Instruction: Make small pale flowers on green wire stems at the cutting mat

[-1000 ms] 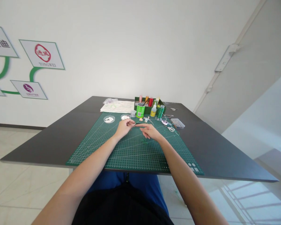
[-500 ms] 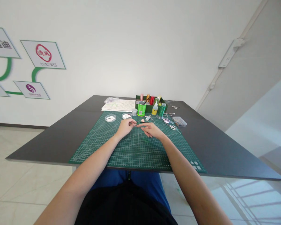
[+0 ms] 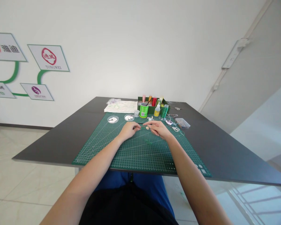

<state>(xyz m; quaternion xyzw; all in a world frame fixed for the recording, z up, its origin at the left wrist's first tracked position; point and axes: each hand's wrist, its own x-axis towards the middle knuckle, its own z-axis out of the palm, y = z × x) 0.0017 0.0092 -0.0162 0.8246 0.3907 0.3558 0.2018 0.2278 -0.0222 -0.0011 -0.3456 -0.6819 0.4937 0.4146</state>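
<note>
Over the green cutting mat (image 3: 135,153), my left hand (image 3: 130,129) is closed in a pinch on a thin greenish stem (image 3: 143,126). At the stem's right end is a small pale piece (image 3: 147,127), just under the fingers of my right hand (image 3: 159,128). My right index finger points left and its other fingers curl in; it appears pinched, but what lies between the tips is too small to make out. A short dark strip (image 3: 140,123) shows between the two hands. Loose green thread (image 3: 148,141) lies on the mat nearer to me.
Behind my hands stand two shallow dishes (image 3: 113,119) with white pieces, a green can (image 3: 144,111), a glue bottle (image 3: 157,110), a green thread spool (image 3: 164,111) and a box (image 3: 152,110) of spools. White scissors (image 3: 175,128) and a clear case (image 3: 182,123) lie right; white sheets (image 3: 121,107) back left.
The pale piece has dropped from above the right fingers to just below them. My hands have shifted slightly in their pinch, and the whole view has swung a little left.
</note>
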